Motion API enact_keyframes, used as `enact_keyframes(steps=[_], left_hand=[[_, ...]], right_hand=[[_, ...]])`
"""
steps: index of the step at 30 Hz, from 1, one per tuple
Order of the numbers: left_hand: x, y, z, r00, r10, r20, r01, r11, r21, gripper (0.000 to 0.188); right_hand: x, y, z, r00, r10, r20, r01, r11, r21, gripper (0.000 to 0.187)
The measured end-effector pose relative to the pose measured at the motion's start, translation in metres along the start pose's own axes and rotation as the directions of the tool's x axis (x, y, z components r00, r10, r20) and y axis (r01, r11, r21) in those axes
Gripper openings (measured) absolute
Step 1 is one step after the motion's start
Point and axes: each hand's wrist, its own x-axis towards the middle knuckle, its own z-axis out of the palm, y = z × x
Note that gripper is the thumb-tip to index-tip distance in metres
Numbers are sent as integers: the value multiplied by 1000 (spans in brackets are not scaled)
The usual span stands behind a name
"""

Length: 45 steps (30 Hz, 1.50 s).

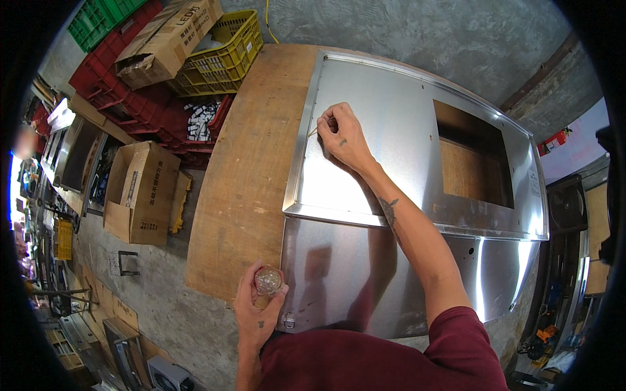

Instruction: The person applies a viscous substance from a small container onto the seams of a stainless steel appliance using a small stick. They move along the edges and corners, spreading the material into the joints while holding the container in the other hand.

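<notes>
My left hand (253, 314) is closed round a small clear jar (268, 280) with a speckled, yellowish look, near the front edge of the wooden board; I cannot make out what is in it. My right hand (345, 138) reaches over a large stainless steel cabinet (385, 85) and pinches a thin yellowish stick (313, 132). The stick points at the raised rim along the cabinet's left side; whether its tip touches the rim I cannot tell. A rectangular opening (475, 159) is cut in the steel face, to the right of my right hand.
The cabinet lies on a wooden board (244, 150). On the left stand red crates (107, 88), a yellow crate (218, 68) and an open cardboard box (147, 192). A grey concrete wall (391, 29) rises behind. A black speaker-like box (566, 202) is at the right.
</notes>
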Motion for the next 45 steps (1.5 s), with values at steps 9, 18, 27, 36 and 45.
enact_keyframes(steps=[9, 18, 27, 36, 45], left_hand=[[-1, 0, 0, 1000, 0, -6, 0, 1000, 0, 73], [-3, -4, -1, 1000, 20, -17, -19, 999, 36, 72], [-3, 0, -1, 1000, 4, -10, -3, 999, 42, 71], [-3, 1, -1, 1000, -8, -20, 7, 1000, -14, 73], [-8, 15, -14, 999, 1, -46, -1, 1000, 19, 71]], right_hand=[[0, 0, -1, 1000, -7, 0, 7, 1000, -18, 25], [0, 1, 0, 1000, 1, 0, -1, 1000, 11, 25], [0, 1, 0, 1000, -3, 0, 3, 1000, -3, 25], [1, 6, -2, 987, 77, -140, -65, 994, 87, 23], [-53, -84, -21, 961, 258, -95, -214, 919, 332, 18]])
